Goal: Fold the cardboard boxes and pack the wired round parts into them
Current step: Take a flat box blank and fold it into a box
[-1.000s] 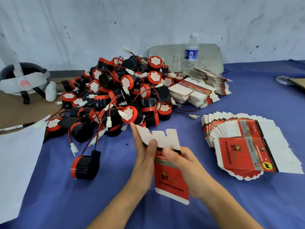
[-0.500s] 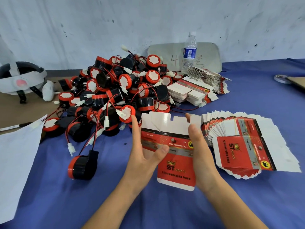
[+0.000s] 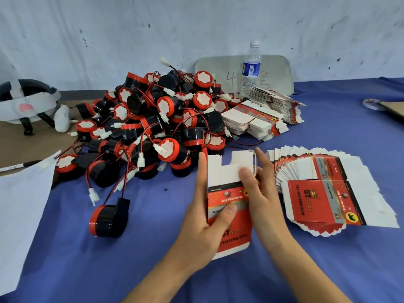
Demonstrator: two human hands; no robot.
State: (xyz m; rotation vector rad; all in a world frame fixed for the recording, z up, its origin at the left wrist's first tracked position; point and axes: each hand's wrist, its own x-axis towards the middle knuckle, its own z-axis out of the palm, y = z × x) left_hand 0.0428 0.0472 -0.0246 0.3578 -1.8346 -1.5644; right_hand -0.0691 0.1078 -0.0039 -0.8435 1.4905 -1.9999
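I hold one red and white cardboard box blank above the blue table, partly squared up, its white notched flap pointing away from me. My left hand grips its left side, thumb pressed on the red front panel. My right hand holds its right side, thumb on the white flap and fingers behind the edge. A large pile of black and red wired round parts lies behind the box. One round part lies apart, near my left hand.
A fanned stack of flat box blanks lies to the right, with more stacks behind. A water bottle and a grey board stand by the wall. White paper covers the left table edge; a headset lies far left.
The box blank went from wide and facing me to narrower, its sides pushed together. My right thumb has moved onto the white flap. Both hands sit slightly lower.
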